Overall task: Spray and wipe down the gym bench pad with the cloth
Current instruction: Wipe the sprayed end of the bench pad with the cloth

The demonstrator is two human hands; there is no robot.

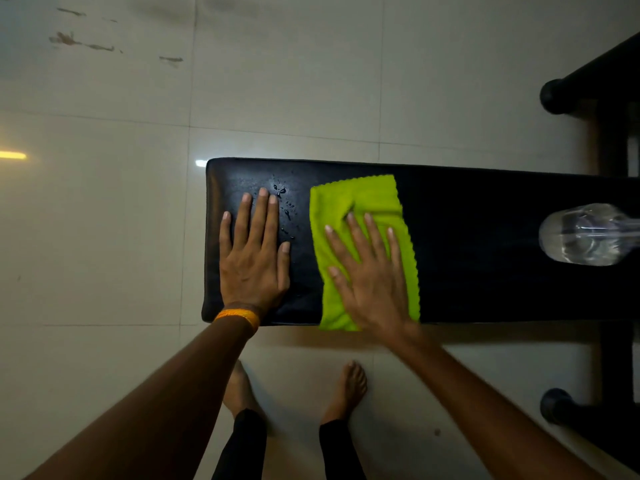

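Note:
The black gym bench pad [478, 244] runs from the middle of the view to the right edge. A lime-green cloth [349, 202] lies spread on it. My right hand [367, 271] presses flat on the cloth, fingers spread, covering its lower middle. My left hand [254, 258] rests flat and bare on the pad's left end, an orange band on the wrist. Water droplets [285, 213] glisten on the pad between the left hand and the cloth. A clear plastic spray bottle [585, 235] lies on its side on the pad at the far right.
Pale tiled floor [104, 220] surrounds the bench. Black frame legs with round end caps [554, 97] stick out at the upper right and lower right [557, 407]. My bare feet [348, 386] stand just in front of the pad's near edge.

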